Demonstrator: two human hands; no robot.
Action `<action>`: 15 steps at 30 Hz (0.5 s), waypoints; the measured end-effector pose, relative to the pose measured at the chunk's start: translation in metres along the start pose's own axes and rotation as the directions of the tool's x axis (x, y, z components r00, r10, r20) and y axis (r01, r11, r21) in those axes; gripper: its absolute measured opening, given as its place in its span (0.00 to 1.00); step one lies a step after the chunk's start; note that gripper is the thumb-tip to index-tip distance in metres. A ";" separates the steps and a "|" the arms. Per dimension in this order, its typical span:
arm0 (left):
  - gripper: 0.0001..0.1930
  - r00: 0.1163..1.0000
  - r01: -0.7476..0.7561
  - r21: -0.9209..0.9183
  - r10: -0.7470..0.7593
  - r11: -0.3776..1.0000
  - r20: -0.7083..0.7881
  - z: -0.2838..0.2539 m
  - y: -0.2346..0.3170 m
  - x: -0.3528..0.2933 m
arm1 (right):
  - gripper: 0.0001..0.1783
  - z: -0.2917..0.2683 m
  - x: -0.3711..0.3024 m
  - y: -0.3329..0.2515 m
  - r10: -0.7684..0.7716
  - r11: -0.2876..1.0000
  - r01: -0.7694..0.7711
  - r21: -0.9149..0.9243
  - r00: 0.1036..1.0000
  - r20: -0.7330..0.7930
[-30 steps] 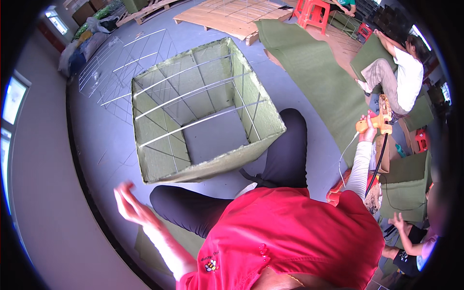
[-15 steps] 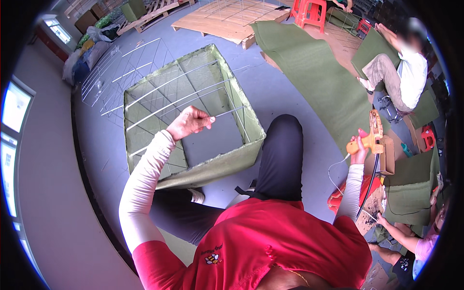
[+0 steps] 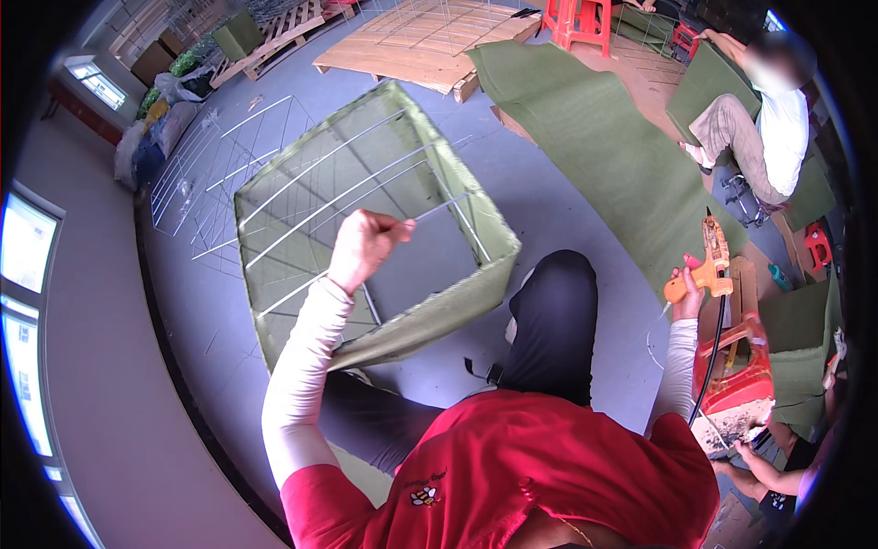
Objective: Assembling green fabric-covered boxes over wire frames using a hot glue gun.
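Note:
In front of me stands a box-like wire frame covered in green fabric, its open side toward me and thin metal rods across it. My left hand is over the middle of the frame, fingers pinched at the end of a metal rod that runs to the right-hand wall. Away to the right, my right hand is wrapped round the handle of an orange glue gun, its nozzle pointing up. A long black strand trails from its back, and a white cord from the handle.
Bare wire frames lie left of the box. Wooden pallets and a red stool are at the back. A green fabric sheet covers the floor to the right. A seated co-worker and another red stool are at the right.
The view has shifted a little. My left hand has turned slightly but stays at the rod. My right hand still holds the glue gun, now a bit lower and farther right in view.

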State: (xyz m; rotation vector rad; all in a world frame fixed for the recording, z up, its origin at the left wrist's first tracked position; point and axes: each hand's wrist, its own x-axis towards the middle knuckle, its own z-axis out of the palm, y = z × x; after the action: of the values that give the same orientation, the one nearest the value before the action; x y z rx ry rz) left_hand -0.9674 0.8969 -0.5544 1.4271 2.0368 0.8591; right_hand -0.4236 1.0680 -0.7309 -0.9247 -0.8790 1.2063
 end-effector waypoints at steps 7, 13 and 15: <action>0.15 0.988 -0.066 -0.039 0.071 0.997 0.138 0.012 -0.001 0.037 | 0.18 0.025 -0.001 -0.014 -0.012 1.000 0.013 0.019 1.000 -0.009; 0.35 0.886 -0.315 0.449 0.429 0.836 -0.177 -0.071 -0.020 0.086 | 0.19 0.026 -0.013 -0.013 0.002 0.999 -0.002 0.040 1.000 -0.006; 0.35 0.890 -0.274 0.619 0.439 0.736 -0.127 -0.069 -0.063 0.100 | 0.19 0.026 -0.011 -0.007 0.023 0.998 -0.022 0.065 1.000 -0.016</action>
State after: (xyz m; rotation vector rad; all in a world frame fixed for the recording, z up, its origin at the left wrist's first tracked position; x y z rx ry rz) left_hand -1.0881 0.9612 -0.5586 2.2152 2.4013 0.5987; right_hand -0.4463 1.0595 -0.7157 -0.8933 -0.8139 1.2376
